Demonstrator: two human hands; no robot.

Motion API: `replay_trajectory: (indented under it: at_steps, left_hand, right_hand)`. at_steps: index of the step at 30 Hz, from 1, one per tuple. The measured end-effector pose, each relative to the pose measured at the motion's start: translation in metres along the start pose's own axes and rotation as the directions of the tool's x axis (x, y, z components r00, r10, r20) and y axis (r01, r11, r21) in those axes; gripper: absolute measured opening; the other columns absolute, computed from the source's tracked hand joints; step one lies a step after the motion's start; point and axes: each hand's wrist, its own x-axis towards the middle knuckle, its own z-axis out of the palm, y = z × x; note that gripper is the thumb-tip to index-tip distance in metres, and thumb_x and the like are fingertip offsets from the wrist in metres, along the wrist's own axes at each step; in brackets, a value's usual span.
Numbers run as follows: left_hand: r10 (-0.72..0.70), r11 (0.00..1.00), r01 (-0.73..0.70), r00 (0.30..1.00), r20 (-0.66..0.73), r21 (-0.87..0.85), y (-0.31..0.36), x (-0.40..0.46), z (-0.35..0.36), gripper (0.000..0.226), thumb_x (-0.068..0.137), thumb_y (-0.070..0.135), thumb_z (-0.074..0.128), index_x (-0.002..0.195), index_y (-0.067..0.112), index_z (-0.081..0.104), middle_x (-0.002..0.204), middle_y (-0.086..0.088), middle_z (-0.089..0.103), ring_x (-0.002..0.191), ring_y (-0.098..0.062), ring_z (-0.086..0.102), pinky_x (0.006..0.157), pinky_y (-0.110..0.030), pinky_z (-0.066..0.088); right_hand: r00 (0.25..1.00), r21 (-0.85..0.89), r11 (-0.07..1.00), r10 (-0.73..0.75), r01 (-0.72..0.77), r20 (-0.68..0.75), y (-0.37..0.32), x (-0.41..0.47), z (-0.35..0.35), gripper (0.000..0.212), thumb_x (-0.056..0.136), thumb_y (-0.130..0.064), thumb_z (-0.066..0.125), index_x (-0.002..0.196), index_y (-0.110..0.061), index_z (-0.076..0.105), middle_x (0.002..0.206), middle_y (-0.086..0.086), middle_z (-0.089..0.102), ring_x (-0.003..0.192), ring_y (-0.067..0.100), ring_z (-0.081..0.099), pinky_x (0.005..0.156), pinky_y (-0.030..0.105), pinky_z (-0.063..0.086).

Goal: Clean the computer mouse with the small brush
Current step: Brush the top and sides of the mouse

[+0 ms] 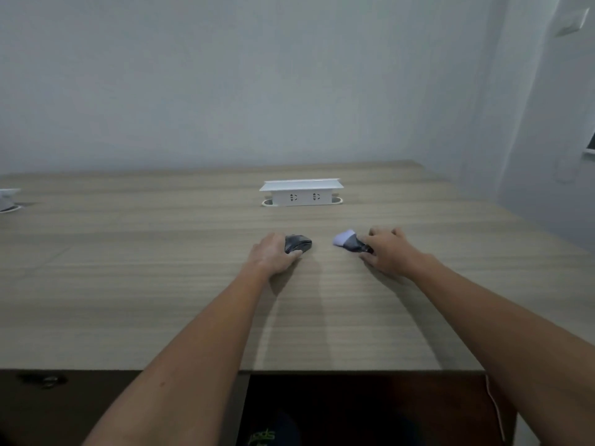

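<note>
A dark grey computer mouse (300, 243) lies on the wooden table (161, 284), a little beyond its middle. My left hand (273, 255) wraps its left side, thumb along the near edge. To the right, a small brush (349, 242) with a dark body and pale bristles points left toward the mouse. My right hand (389, 249) grips its handle end. The handle is mostly hidden under my fingers. A gap of bare table separates the bristles from the mouse.
A white pop-up socket box (301, 193) stands behind the mouse and brush. Another white object (8, 199) sits at the far left edge. The table's near edge (289, 370) runs across below my forearms; a wall rises behind.
</note>
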Motion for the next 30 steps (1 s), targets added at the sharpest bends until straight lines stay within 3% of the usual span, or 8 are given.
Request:
replay_trajectory:
  at_steps: [7,10,15,18,23,25,27,30]
  left_hand:
    - [0.037,0.99,-0.041,0.999,-0.034,-0.135,0.0,0.006,0.0,0.029,0.084,0.037,0.073,0.099,0.012,0.07,0.084,-0.003,0.065,0.082,-0.023,0.059,0.066,-0.028,0.037]
    - [0.075,0.982,-0.067,0.996,0.038,-0.179,-0.003,0.01,-0.004,0.032,0.082,0.034,0.076,0.102,0.01,0.071,0.09,-0.007,0.072,0.078,-0.022,0.062,0.06,-0.028,0.043]
    - [0.152,0.966,-0.11,0.973,0.174,-0.234,-0.013,0.021,-0.009,0.04,0.077,0.035,0.08,0.112,0.019,0.072,0.102,-0.001,0.076,0.098,-0.023,0.07,0.093,-0.041,0.054]
    - [0.192,0.958,-0.128,0.951,0.243,-0.256,-0.017,0.028,-0.01,0.047,0.07,0.039,0.082,0.114,0.025,0.072,0.105,0.005,0.076,0.101,-0.017,0.07,0.1,-0.042,0.052]
    - [0.213,0.95,-0.126,0.931,0.297,-0.285,-0.019,0.035,-0.007,0.073,0.058,0.05,0.083,0.125,0.026,0.068,0.115,0.01,0.073,0.11,-0.012,0.067,0.107,-0.039,0.048]
    - [0.224,0.943,-0.121,0.921,0.319,-0.311,-0.021,0.039,-0.005,0.079,0.055,0.052,0.084,0.127,0.025,0.067,0.118,0.011,0.073,0.113,-0.011,0.067,0.109,-0.038,0.047]
    - [0.23,0.937,-0.116,0.916,0.33,-0.33,-0.022,0.041,-0.004,0.08,0.054,0.051,0.084,0.128,0.023,0.066,0.12,0.01,0.072,0.114,-0.011,0.066,0.11,-0.038,0.046]
    - [0.235,0.933,-0.118,0.915,0.328,-0.34,-0.021,0.04,-0.006,0.078,0.057,0.047,0.085,0.129,0.022,0.066,0.121,0.008,0.072,0.115,-0.012,0.065,0.111,-0.039,0.045]
  right_hand:
    - [0.997,0.145,0.989,-0.017,0.029,-0.081,0.005,0.008,0.003,0.021,0.092,-0.017,0.056,0.094,-0.002,0.071,0.088,0.01,0.052,0.086,0.038,0.062,0.072,0.037,0.041]
    - [0.994,0.23,0.973,0.017,0.007,-0.105,0.004,0.02,-0.005,0.02,0.095,-0.013,0.058,0.099,0.001,0.071,0.095,0.016,0.062,0.093,0.037,0.062,0.075,0.035,0.041]
    - [0.973,0.514,0.857,0.157,-0.047,-0.172,-0.003,0.036,-0.026,0.02,0.094,-0.021,0.067,0.096,-0.001,0.069,0.087,0.013,0.072,0.073,0.027,0.07,0.065,0.031,0.052]
    - [0.975,0.68,0.731,0.188,-0.06,-0.116,-0.013,0.043,-0.039,0.022,0.092,-0.022,0.071,0.088,-0.001,0.066,0.074,0.008,0.066,0.056,0.015,0.067,0.047,0.012,0.047]
    - [0.984,0.84,0.533,0.18,-0.1,0.003,-0.027,0.052,-0.046,0.028,0.089,-0.018,0.073,0.087,0.009,0.07,0.071,0.01,0.063,0.057,0.015,0.056,0.052,0.019,0.048]
    - [0.987,0.824,0.549,0.145,-0.141,0.072,-0.03,0.052,-0.045,0.024,0.089,-0.017,0.073,0.084,0.007,0.071,0.066,0.007,0.06,0.056,0.014,0.053,0.052,0.02,0.047]
    - [0.983,0.731,0.657,0.138,-0.185,0.125,-0.031,0.052,-0.044,0.019,0.087,-0.014,0.072,0.076,0.001,0.069,0.065,0.008,0.06,0.054,0.015,0.053,0.05,0.02,0.047]
    - [0.975,0.662,0.718,0.196,-0.215,0.104,-0.032,0.057,-0.043,0.017,0.084,-0.012,0.071,0.074,0.001,0.067,0.066,0.013,0.06,0.053,0.017,0.051,0.048,0.021,0.046]
